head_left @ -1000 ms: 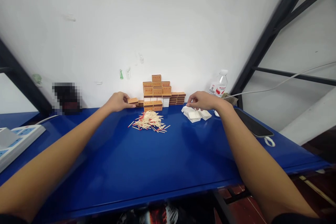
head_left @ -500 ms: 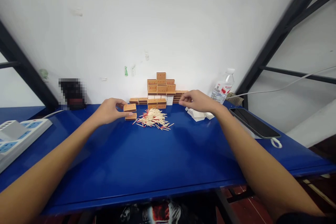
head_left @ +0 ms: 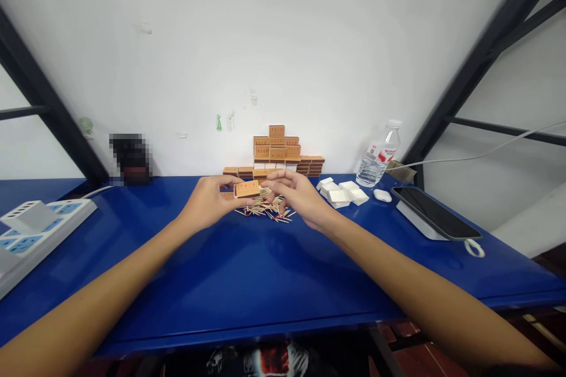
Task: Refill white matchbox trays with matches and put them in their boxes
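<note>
My left hand (head_left: 207,203) holds a small orange matchbox (head_left: 247,188) above the blue table (head_left: 247,271). My right hand (head_left: 294,195) has come beside it, and its fingertips touch the box's right end. Under both hands lies a loose pile of matches (head_left: 265,208) with red heads. Behind them a stack of orange matchboxes (head_left: 276,150) stands against the white wall, with a low row of boxes (head_left: 239,171) to its left.
White inner trays (head_left: 342,192) lie right of the pile. Further right are a white earbud case (head_left: 382,195), a water bottle (head_left: 379,153) and a phone (head_left: 435,221) on a stand. A white power strip (head_left: 30,227) sits at the far left.
My left hand took a matchbox from the row and drew it back toward me. My right hand left the white trays and moved left to meet the box.
</note>
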Available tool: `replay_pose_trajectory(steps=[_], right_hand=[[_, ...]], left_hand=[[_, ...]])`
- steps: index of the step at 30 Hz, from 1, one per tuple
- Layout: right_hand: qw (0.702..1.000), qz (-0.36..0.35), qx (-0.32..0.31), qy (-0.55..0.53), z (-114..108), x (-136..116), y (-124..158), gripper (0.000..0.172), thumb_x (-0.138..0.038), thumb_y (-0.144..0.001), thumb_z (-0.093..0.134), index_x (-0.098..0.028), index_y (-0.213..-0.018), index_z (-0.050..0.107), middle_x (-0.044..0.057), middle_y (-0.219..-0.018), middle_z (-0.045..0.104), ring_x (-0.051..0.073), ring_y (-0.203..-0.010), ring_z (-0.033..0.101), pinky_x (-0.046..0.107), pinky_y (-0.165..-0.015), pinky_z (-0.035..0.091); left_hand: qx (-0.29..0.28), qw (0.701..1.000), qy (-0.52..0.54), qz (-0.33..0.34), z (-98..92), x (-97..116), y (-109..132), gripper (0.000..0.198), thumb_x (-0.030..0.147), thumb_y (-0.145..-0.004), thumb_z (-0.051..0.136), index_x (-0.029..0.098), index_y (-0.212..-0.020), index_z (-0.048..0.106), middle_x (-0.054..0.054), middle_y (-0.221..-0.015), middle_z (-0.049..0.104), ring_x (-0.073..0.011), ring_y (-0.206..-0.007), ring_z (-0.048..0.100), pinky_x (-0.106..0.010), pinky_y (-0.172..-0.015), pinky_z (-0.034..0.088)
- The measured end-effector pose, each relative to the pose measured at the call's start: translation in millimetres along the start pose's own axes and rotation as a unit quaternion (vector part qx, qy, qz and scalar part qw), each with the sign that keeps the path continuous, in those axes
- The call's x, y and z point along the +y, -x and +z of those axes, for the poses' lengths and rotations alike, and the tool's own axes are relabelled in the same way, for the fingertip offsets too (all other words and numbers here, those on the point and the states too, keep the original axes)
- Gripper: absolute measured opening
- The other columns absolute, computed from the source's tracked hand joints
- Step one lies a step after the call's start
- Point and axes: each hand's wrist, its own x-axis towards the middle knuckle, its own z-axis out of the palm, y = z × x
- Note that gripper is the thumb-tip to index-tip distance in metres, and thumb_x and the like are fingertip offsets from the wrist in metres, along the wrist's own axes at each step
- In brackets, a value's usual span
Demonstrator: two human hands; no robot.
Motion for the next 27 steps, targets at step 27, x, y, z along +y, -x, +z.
replay_pose_trajectory(steps=[27], right_hand=[[0.95, -0.006, 0.282, 0.135, -120, -10, -56, 0.017, -0.008, -0.085, 0.072, -0.014, -0.098, 0.063, -0.001, -0.07, 0.064, 0.009, -0.056, 0.059, 0.014, -0.04, 0.044]], left_hand=[[-0.008, 0.999, -0.042, 0.018, 8.7, -9, 2, 0.04, 0.05, -0.085, 0.074, 0.019, -0.109, 0.08, -0.005, -0.089, 0.079, -0.0191, -0.075, 0.069, -0.029, -0.069, 0.047]])
